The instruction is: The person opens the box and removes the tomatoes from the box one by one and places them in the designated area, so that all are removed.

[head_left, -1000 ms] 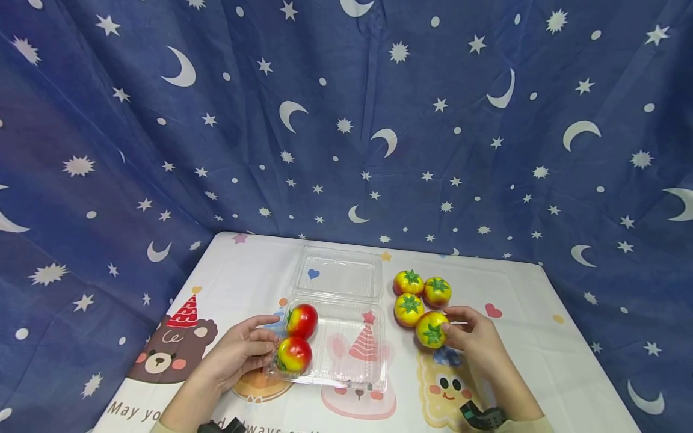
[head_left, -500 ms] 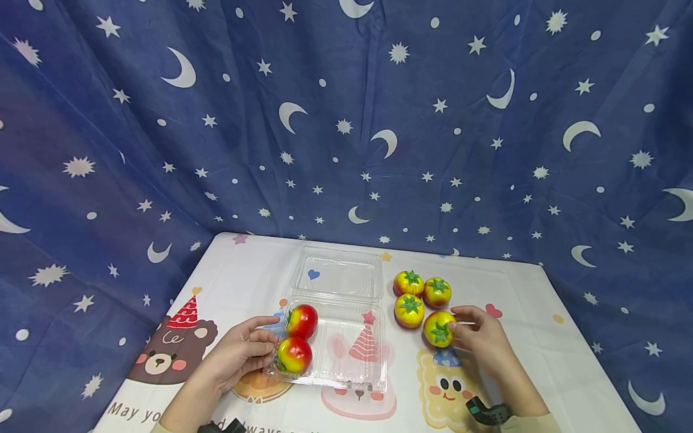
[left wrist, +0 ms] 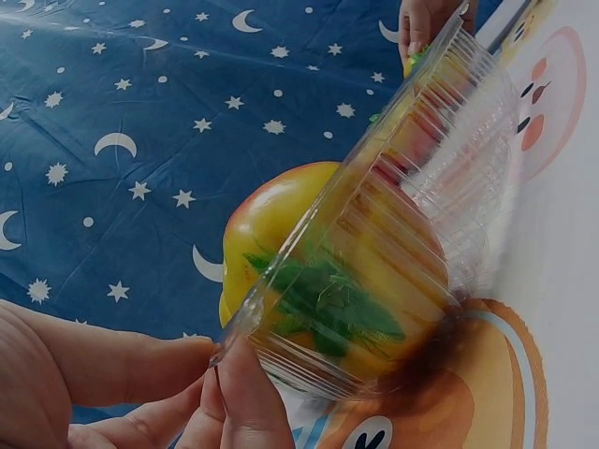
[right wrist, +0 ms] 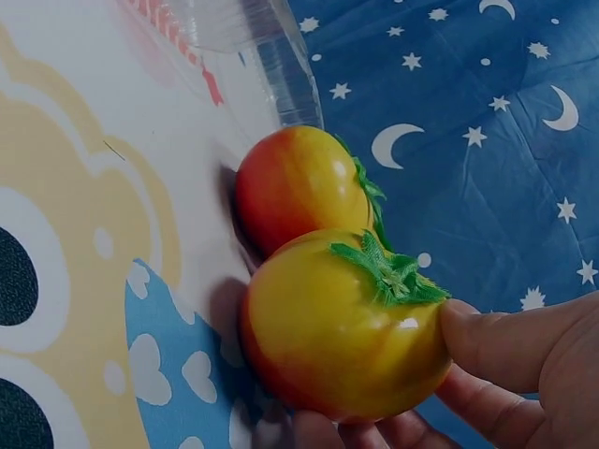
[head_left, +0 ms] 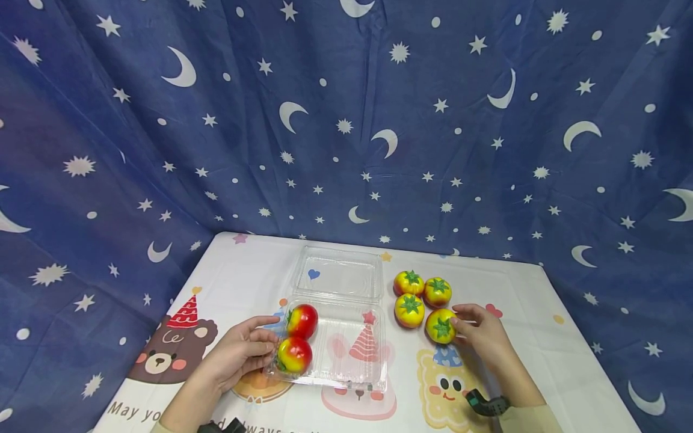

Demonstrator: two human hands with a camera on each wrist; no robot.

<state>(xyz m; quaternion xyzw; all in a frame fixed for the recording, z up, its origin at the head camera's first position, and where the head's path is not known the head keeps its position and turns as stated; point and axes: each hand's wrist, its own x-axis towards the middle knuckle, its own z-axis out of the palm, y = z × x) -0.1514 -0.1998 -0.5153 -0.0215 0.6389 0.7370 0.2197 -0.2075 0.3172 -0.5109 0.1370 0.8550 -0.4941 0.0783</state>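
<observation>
My left hand (head_left: 246, 349) pinches the left rim of a clear plastic clamshell box (head_left: 346, 343) between thumb and finger, as the left wrist view shows. Two red-and-yellow toy tomatoes (head_left: 302, 320) lie in the box's left side, the nearer tomato (left wrist: 328, 271) close to those fingers. With thumb and fingertips, my right hand (head_left: 479, 331) grips another toy tomato (head_left: 441, 326) by its right side, its green leafy top facing up. In the right wrist view, the thumb (right wrist: 496, 341) presses near the leaves and the other fingers curl underneath.
Three more toy tomatoes (head_left: 409, 310) sit grouped just behind and left of the gripped one. The box's lid (head_left: 338, 273) lies folded back behind it. A white printed cloth (head_left: 503, 288) covers the table, and a blue star-patterned curtain (head_left: 346, 150) hangs behind.
My right hand has moved slightly right with its tomato, away from the other three. The tomato's leafy top has tipped further upward. My left hand and the box stay put.
</observation>
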